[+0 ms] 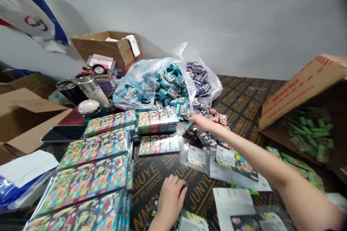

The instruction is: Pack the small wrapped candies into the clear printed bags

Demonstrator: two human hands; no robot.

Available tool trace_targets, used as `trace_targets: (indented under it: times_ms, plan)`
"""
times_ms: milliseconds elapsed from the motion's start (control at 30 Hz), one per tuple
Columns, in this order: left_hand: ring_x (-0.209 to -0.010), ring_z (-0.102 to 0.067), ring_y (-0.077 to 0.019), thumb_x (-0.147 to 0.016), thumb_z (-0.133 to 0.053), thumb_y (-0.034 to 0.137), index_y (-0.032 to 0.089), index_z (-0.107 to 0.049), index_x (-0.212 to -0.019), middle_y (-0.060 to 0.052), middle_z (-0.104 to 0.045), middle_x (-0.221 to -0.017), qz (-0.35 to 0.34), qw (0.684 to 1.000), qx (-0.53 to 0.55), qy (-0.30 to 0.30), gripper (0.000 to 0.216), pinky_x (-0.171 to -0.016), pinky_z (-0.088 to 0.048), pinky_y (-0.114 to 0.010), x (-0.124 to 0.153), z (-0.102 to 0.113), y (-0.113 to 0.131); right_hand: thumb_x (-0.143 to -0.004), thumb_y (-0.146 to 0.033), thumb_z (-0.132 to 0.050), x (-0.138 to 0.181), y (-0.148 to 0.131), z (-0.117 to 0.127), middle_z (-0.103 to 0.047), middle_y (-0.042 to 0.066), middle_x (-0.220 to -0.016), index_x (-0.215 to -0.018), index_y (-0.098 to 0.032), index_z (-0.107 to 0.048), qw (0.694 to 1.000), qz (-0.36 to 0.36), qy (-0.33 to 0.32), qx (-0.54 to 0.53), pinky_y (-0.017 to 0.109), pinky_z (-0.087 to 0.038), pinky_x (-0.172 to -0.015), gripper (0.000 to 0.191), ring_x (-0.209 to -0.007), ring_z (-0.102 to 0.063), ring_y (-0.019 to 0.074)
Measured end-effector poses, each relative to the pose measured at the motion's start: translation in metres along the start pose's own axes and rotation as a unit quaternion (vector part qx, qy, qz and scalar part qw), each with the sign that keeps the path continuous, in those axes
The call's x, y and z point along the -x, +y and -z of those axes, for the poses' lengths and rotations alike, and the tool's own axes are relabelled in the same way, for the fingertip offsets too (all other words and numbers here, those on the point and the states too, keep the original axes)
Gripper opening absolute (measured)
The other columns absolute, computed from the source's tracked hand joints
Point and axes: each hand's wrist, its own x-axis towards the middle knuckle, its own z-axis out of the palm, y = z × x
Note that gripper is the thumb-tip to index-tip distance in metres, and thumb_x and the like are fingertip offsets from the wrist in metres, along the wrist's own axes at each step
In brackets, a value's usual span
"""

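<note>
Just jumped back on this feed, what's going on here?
A person's right hand is down among the small packets beside the clear bag of blue packets; whether it holds one is unclear. The left hand rests on the dark printed tabletop, right of the stacked colourful packs. Green packets sit in the tilted cardboard box at far right.
</note>
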Motion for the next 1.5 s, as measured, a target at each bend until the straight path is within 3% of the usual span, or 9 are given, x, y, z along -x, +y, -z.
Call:
trace_targets:
  times_ms: [133, 233, 433, 567, 833, 1033, 1233, 1367, 1500]
  plan:
    - [-0.077, -0.053, -0.0197, -0.084, -0.046, 0.026, 0.019, -0.062, -0.079, -0.005, -0.060, -0.076, -0.004, 0.994, 0.080, 0.072, 0.018, -0.072, -0.041, -0.036, 0.000, 0.003, 0.000, -0.083, -0.017, -0.045, 0.051, -0.034, -0.006, -0.062, 0.006, -0.096, -0.103, -0.019, -0.053, 0.977, -0.035, 0.119, -0.174, 0.029, -0.041, -0.079, 0.022, -0.089, -0.058, 0.0171]
    - [-0.084, -0.056, -0.0207, -0.080, -0.053, 0.033, 0.018, -0.063, -0.087, -0.008, -0.063, -0.086, 0.056, 0.964, 0.203, 0.161, 0.020, -0.077, -0.043, -0.036, -0.002, 0.013, 0.008, -0.081, -0.023, -0.051, 0.088, -0.068, -0.001, -0.059, 0.004, -0.097, -0.102, -0.021, -0.051, 0.907, -0.073, 0.216, -0.355, 0.030, -0.045, -0.077, 0.021, -0.087, -0.057, 0.0165]
    - [-0.081, -0.062, -0.0190, -0.071, -0.063, 0.038, 0.012, -0.056, -0.108, -0.010, -0.066, -0.096, 0.176, 0.816, 0.543, 0.091, 0.046, -0.067, -0.050, -0.028, 0.000, 0.040, 0.051, -0.076, -0.036, -0.059, 0.147, -0.134, -0.003, -0.057, 0.002, -0.086, -0.098, -0.019, -0.054, 0.780, -0.099, 0.145, -0.601, 0.029, -0.050, -0.067, 0.028, -0.073, -0.057, 0.0138]
    - [-0.055, -0.058, -0.0126, -0.062, -0.071, 0.035, 0.008, -0.066, -0.081, -0.006, -0.066, -0.069, 0.170, 0.813, 0.558, 0.007, 0.034, -0.052, -0.047, -0.023, 0.014, 0.045, 0.074, -0.073, -0.037, -0.063, 0.178, -0.156, -0.004, -0.054, 0.006, -0.109, -0.115, -0.023, -0.049, 0.815, -0.094, 0.172, -0.545, 0.032, -0.048, -0.079, 0.047, -0.090, -0.056, 0.0171]
    - [-0.051, -0.057, -0.0113, -0.060, -0.071, 0.031, 0.009, -0.063, -0.071, -0.004, -0.065, -0.062, 0.203, 0.786, 0.583, 0.015, 0.026, -0.052, -0.047, -0.024, 0.029, 0.036, 0.091, -0.059, -0.042, -0.073, 0.223, -0.191, -0.007, -0.015, 0.008, -0.145, -0.136, -0.026, -0.026, 0.915, -0.088, 0.273, -0.285, 0.047, -0.019, -0.105, 0.091, -0.132, -0.017, 0.0297]
    - [-0.052, -0.055, -0.0116, -0.057, -0.073, 0.030, 0.010, -0.062, -0.091, 0.001, -0.060, -0.056, 0.186, 0.840, 0.502, 0.088, 0.042, -0.052, -0.043, -0.021, 0.029, 0.032, 0.092, -0.067, -0.043, -0.067, 0.238, -0.203, -0.025, -0.052, 0.009, -0.121, -0.136, -0.028, -0.026, 0.937, -0.071, 0.217, -0.264, 0.047, -0.032, -0.095, 0.081, -0.110, -0.047, 0.0279]
    - [-0.049, -0.047, -0.0088, -0.059, -0.069, 0.025, 0.016, -0.063, -0.098, 0.006, -0.051, -0.052, 0.102, 0.940, 0.273, 0.176, 0.040, -0.052, -0.037, -0.020, 0.041, 0.027, 0.102, -0.053, -0.044, -0.075, 0.238, -0.225, -0.030, -0.029, 0.011, -0.138, -0.136, -0.028, -0.028, 0.923, -0.092, 0.262, -0.265, 0.050, -0.029, -0.099, 0.096, -0.124, -0.030, 0.0340]
    - [-0.058, -0.054, -0.0114, -0.063, -0.066, 0.028, 0.017, -0.057, -0.109, 0.002, -0.058, -0.063, 0.087, 0.933, 0.323, 0.137, 0.049, -0.060, -0.043, -0.022, 0.049, 0.021, 0.112, -0.064, -0.023, -0.066, 0.227, -0.231, -0.039, -0.045, 0.008, -0.126, -0.134, -0.029, -0.028, 0.848, -0.127, 0.290, -0.426, 0.042, -0.038, -0.096, 0.079, -0.114, -0.045, 0.0254]
    - [-0.078, -0.060, -0.0163, -0.070, -0.061, 0.042, 0.015, -0.054, -0.109, -0.007, -0.065, -0.089, 0.157, 0.838, 0.522, -0.012, 0.048, -0.065, -0.047, -0.025, 0.056, 0.025, 0.109, -0.070, -0.030, -0.064, 0.229, -0.216, -0.045, -0.050, 0.008, -0.122, -0.135, -0.031, -0.019, 0.699, -0.090, 0.236, -0.669, 0.040, -0.046, -0.087, 0.079, -0.109, -0.053, 0.0231]
